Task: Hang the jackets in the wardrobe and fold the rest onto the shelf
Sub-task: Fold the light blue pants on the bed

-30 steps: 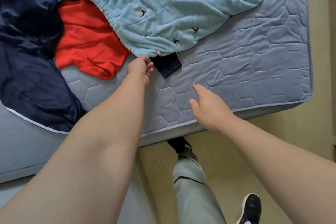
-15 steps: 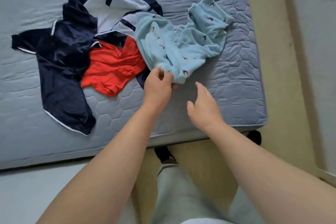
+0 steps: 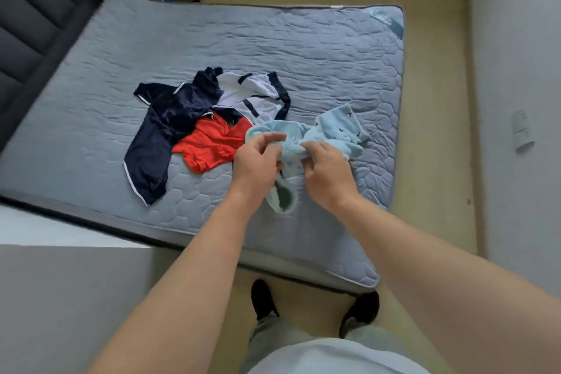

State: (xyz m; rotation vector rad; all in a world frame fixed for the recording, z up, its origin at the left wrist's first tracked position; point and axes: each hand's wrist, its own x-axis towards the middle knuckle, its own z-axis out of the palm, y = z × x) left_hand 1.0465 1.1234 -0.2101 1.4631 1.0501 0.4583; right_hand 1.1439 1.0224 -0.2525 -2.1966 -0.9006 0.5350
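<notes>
A light blue fleece garment (image 3: 337, 129) with small dark bird marks is bunched up over the near right part of the bed. My left hand (image 3: 256, 161) and my right hand (image 3: 326, 173) both grip its edge, and a cuff hangs down between them. To the left lie a red garment (image 3: 212, 144), a dark navy jacket (image 3: 164, 136) with white piping, and a white garment with navy trim (image 3: 252, 94), all heaped together on the mattress.
The blue quilted mattress (image 3: 273, 48) fills the middle of the view, with a dark padded headboard (image 3: 27, 33) at the left. Yellowish floor runs along the right side and near edge. A grey surface (image 3: 60, 297) stands at the near left. My feet are below.
The view pulled back from the bed. My left hand lifted the light blue garment's edge toward me, and my right hand, empty and open before, now grips it too.
</notes>
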